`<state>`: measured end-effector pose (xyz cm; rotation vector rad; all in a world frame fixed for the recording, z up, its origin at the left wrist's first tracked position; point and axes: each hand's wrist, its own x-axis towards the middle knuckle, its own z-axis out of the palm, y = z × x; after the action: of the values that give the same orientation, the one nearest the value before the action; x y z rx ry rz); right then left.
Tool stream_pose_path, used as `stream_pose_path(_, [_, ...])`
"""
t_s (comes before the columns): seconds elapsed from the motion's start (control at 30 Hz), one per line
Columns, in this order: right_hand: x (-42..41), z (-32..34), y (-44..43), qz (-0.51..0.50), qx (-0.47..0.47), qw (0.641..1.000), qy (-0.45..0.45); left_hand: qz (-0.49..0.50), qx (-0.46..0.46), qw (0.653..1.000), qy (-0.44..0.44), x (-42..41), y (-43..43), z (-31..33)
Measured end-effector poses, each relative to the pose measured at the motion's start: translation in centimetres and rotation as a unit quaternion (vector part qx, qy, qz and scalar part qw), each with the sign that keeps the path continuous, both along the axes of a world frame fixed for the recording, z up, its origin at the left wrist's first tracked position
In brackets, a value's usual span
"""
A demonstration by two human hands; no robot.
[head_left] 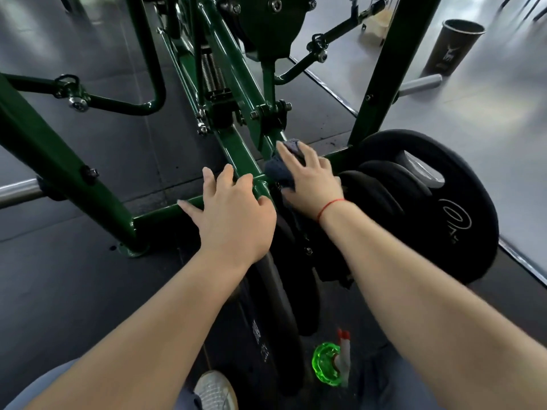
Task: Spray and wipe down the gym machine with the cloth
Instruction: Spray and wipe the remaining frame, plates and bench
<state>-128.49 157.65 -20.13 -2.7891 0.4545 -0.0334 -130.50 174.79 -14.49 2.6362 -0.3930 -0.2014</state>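
Wiping step: right hand (310,182), fingers flat, is pressing dark blue cloth (278,170) onto green steel frame (241,153), centre frame; left hand (233,216), fingers relaxed, is bracing. Next: slide cloth onward.

Gym floor. A green steel gym machine (239,155) fills the centre and upper left: bolted tubes, with a coil spring (211,74) at top centre. Black weight plates (461,208) are stacked at centre right, and more stand on edge at bottom centre. Chrome bar end (17,192) at left edge. Dark floor mats (142,149) lie under the machine. Smooth grey floor (473,119) upper right, with a dark bin (453,48) standing on it.
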Motion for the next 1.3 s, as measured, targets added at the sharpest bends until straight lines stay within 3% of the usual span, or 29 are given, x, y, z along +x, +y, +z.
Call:
stream_pose_path(0.2, [-4.4,-2.1,1.6,0.030,-0.122,0.992,-0.004,-0.023,0.008,0.999,-0.032,-0.5,-0.2,0.3])
stream_pose_path(0.33, [-8.9,-2.1,1.9,0.049,-0.101,0.994,-0.002,-0.026,0.055,0.998,-0.017,-0.5,-0.3,0.6])
stream_pose_path(0.43, [-11.2,-1.9,1.5,0.037,-0.032,0.999,0.008,-0.025,0.076,0.997,-0.013,-0.5,-0.5,0.8])
stream_pose_path(0.53, [-12.2,-1.1,0.2,-0.025,0.157,0.985,-0.061,-0.026,0.085,0.996,-0.008,-0.7,-0.6,0.9])
stream_pose_path(0.6, [-12.2,-0.1,-0.2,-0.091,0.321,0.930,-0.157,-0.031,0.108,0.993,-0.018,-0.9,-0.7,1.0])
stream_pose_path(0.67, [-11.1,0.6,0.1,-0.123,0.417,0.875,-0.213,-0.040,0.132,0.990,-0.034,-1.0,-0.8,0.9])
stream_pose_path(0.77, [-8.5,0.3,1.2,-0.099,0.450,0.875,-0.149,-0.065,0.158,0.984,-0.052,-1.3,-0.9,0.8])
stream_pose_path(0.9, [-7.0,-1.0,1.7,-0.080,0.540,0.834,-0.077,-0.091,0.198,0.974,-0.054,-1.3,-1.0,0.9])
stream_pose_path(1.07, [-8.4,-1.2,1.5,-0.050,0.485,0.868,-0.097,-0.091,0.206,0.972,-0.065,-0.8,-1.1,0.6])
stream_pose_path(1.3, [-13.8,0.0,-0.1,-0.016,0.485,0.872,-0.068,-0.084,0.194,0.976,-0.047,-1.1,-1.3,1.0])
